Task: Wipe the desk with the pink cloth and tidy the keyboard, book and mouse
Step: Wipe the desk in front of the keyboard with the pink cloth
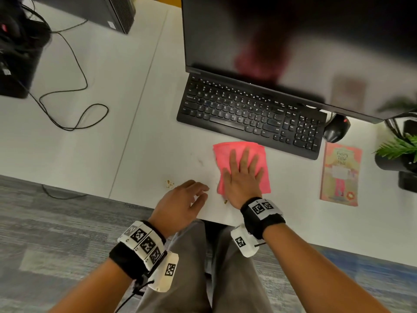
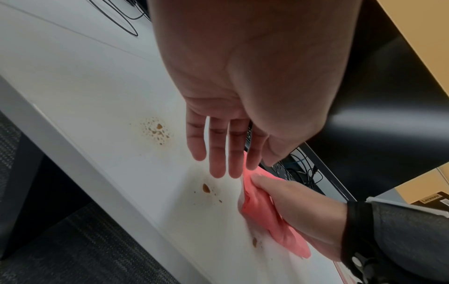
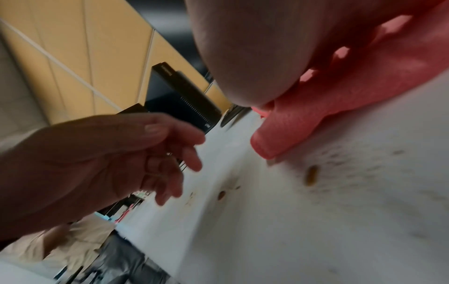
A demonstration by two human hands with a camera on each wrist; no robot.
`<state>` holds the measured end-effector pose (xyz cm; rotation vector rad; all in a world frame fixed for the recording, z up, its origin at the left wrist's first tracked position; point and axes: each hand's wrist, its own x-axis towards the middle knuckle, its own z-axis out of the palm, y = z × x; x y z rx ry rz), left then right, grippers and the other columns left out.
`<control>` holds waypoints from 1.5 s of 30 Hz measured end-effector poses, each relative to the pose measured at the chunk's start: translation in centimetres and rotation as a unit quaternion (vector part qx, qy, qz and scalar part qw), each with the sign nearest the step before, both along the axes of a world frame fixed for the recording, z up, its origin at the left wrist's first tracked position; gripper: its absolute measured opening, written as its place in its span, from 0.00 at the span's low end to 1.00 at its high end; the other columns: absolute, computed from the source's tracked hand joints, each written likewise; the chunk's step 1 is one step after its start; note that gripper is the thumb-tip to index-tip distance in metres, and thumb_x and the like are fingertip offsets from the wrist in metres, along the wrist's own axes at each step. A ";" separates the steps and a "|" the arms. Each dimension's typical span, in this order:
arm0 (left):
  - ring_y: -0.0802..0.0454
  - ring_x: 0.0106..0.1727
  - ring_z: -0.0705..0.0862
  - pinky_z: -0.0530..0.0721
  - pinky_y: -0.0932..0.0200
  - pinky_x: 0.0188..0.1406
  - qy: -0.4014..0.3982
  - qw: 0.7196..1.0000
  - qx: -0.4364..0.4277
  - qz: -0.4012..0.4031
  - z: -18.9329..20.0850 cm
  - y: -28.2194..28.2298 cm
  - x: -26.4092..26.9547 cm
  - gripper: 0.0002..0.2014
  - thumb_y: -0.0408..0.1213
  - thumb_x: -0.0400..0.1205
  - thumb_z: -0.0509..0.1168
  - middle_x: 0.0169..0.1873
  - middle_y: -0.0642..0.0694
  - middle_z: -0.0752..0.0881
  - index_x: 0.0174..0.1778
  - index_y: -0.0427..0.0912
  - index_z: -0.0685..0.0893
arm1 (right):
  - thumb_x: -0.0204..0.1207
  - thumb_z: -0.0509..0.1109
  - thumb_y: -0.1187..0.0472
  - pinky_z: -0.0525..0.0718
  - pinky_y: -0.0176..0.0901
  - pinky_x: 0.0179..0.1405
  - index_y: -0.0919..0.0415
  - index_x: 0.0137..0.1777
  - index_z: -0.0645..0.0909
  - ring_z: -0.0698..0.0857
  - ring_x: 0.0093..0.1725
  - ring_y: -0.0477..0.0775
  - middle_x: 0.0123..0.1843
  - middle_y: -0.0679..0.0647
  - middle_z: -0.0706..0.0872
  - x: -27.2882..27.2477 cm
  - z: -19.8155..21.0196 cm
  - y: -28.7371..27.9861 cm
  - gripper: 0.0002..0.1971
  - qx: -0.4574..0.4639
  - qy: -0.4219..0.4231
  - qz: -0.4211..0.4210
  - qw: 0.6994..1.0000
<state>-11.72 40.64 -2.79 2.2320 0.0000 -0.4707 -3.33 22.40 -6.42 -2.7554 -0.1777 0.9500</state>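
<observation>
Near surface point(image 1: 293, 222) front edge | right hand point(image 1: 242, 177) flat on cloth point(image 1: 225, 152), grip released | left hand point(image 1: 180, 202) at 9 o'clock, relaxed, empty

The book point(image 1: 340, 175) on the desk carries a cover title that seems to read "Fairy Tale Ball", though blur makes the last word uncertain. The keyboard point(image 1: 250, 115) shows white letter keys, Q W E R T Y among them. A dark box point(image 2: 433, 198) in the left wrist view bears "Lenovo" upside down.
</observation>
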 end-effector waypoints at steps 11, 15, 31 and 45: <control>0.51 0.43 0.83 0.84 0.53 0.34 -0.039 0.994 0.051 0.086 -0.5 1.0 0.7 0.06 0.40 0.81 0.67 0.53 0.52 0.79 0.53 0.49 0.82 | 0.88 0.41 0.45 0.34 0.74 0.78 0.42 0.86 0.37 0.30 0.85 0.67 0.88 0.55 0.32 1.3 0.3 6.0 0.29 0.058 -0.003 0.151 0.987; 0.46 0.44 0.83 0.83 0.51 0.34 -0.034 0.988 0.086 0.128 -0.6 2.2 0.7 0.08 0.39 0.80 0.67 0.54 0.48 0.78 0.54 0.47 0.80 | 0.87 0.42 0.44 0.35 0.76 0.80 0.42 0.87 0.41 0.30 0.85 0.66 0.88 0.54 0.33 1.7 0.3 7.6 0.29 0.064 -0.005 0.211 0.975; 0.51 0.40 0.83 0.81 0.55 0.35 -0.051 0.981 0.100 0.160 0.3 3.4 1.7 0.08 0.38 0.81 0.68 0.53 0.50 0.79 0.55 0.47 0.82 | 0.89 0.40 0.46 0.32 0.59 0.84 0.44 0.86 0.56 0.38 0.87 0.47 0.88 0.42 0.48 3.6 1.3 3.3 0.26 0.167 0.076 0.256 0.949; 0.53 0.44 0.84 0.80 0.59 0.38 -0.035 0.986 0.082 0.143 -0.2 3.0 2.3 0.08 0.38 0.82 0.66 0.55 0.51 0.79 0.57 0.49 0.82 | 0.91 0.44 0.54 0.30 0.47 0.84 0.44 0.83 0.65 0.41 0.84 0.33 0.84 0.31 0.54 2.6 0.9 -3.8 0.22 0.236 0.103 0.138 0.956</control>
